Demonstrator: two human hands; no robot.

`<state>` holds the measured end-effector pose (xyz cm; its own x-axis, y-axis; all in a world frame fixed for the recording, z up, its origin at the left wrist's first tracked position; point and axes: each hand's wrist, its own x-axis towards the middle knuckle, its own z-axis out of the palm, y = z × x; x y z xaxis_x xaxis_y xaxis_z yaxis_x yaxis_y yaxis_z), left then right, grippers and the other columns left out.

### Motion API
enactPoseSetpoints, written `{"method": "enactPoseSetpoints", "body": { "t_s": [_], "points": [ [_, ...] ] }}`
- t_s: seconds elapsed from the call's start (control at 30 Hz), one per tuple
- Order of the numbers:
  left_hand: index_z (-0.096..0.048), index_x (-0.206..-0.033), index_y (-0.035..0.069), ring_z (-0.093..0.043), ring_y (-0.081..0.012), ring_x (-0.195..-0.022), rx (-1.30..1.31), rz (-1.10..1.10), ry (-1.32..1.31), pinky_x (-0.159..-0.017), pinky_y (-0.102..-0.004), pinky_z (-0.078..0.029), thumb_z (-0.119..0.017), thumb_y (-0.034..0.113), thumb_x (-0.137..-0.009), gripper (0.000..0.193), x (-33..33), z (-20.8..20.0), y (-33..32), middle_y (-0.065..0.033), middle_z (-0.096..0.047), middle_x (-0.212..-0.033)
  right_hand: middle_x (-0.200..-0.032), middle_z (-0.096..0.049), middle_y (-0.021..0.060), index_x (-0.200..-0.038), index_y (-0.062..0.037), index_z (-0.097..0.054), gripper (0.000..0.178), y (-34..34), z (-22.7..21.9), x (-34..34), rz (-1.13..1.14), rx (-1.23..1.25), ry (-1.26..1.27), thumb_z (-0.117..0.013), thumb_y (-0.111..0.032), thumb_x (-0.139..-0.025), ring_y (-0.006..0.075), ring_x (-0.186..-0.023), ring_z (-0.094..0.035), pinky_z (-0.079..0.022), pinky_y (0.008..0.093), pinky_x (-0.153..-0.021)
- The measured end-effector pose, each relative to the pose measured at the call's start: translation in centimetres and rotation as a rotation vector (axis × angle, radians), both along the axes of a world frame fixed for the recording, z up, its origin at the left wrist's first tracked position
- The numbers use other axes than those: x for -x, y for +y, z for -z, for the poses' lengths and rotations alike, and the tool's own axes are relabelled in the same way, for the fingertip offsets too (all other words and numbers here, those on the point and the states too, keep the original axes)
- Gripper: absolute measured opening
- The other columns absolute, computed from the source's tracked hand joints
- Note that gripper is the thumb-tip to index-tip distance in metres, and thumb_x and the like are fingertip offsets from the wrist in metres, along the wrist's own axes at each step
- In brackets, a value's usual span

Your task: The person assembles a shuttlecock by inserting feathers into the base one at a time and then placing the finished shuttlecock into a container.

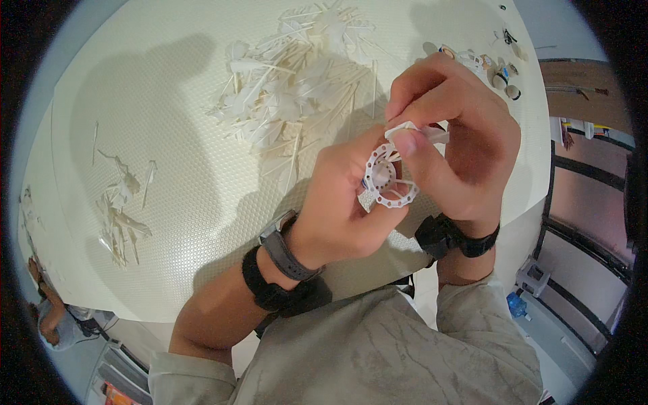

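My left hand is closed around a white round plastic frame, a shuttlecock-like skeleton with a ring of small holes and a cup inside it. The frame's open end faces up, and my fingers hide its lower part. Just above the ring, my right hand pinches a white feather between thumb and fingers. The feather reaches the ring's upper edge; whether its quill is inside a hole I cannot tell. Beyond my hands, a large heap of white feathers with pale quills lies on the table.
The white textured table has a curved edge. A smaller scatter of feathers lies at the left. Several small round parts sit at the far right. A dark-framed rack stands right of the table. Another person is at the lower left.
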<state>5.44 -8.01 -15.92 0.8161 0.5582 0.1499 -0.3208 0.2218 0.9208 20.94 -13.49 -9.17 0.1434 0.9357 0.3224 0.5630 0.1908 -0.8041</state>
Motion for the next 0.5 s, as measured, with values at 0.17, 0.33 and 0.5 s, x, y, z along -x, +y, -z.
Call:
{"method": "enactPoseSetpoints", "body": {
  "t_s": [0.17,0.33,0.5],
  "points": [
    [-0.06,-0.133,-0.001,-0.051,-0.0058,-0.075,0.02,-0.027,-0.032,-0.067,-0.0236,-0.044,-0.061,0.006,-0.087,0.047,-0.14,-0.01,-0.21,0.0014,-0.062,-0.086,-0.09,-0.064,0.0152,-0.084,-0.0003,-0.065,0.01,0.11,-0.07,-0.02,0.003,-0.028,-0.04,-0.069,-0.003,-0.076,0.0193,-0.078,-0.058,-0.045,0.0298,-0.072],
    [-0.063,-0.115,0.001,-0.048,-0.0059,-0.073,-0.046,-0.028,-0.044,-0.065,-0.0233,-0.042,-0.061,0.005,-0.086,0.03,-0.08,0.42,-0.05,0.002,-0.057,-0.082,-0.089,-0.064,0.015,-0.082,-0.0001,-0.064,0.009,0.23,0.04,0.03,-0.023,0.052,0.03,-0.069,-0.002,-0.075,0.0196,-0.078,-0.059,-0.045,0.0297,-0.072],
    [-0.062,-0.107,0.003,-0.047,-0.0062,-0.072,0.009,-0.044,-0.026,-0.063,-0.0228,-0.041,-0.062,0.005,-0.085,0.022,-0.02,0.6,-0.36,0.0018,-0.056,-0.079,-0.088,-0.064,0.0146,-0.081,-0.0006,-0.064,0.009,0.01,-0.23,0.11,-0.01,0.083,0.061,-0.07,-0.004,-0.074,0.0196,-0.078,-0.059,-0.044,0.0295,-0.072]
  ]
}}
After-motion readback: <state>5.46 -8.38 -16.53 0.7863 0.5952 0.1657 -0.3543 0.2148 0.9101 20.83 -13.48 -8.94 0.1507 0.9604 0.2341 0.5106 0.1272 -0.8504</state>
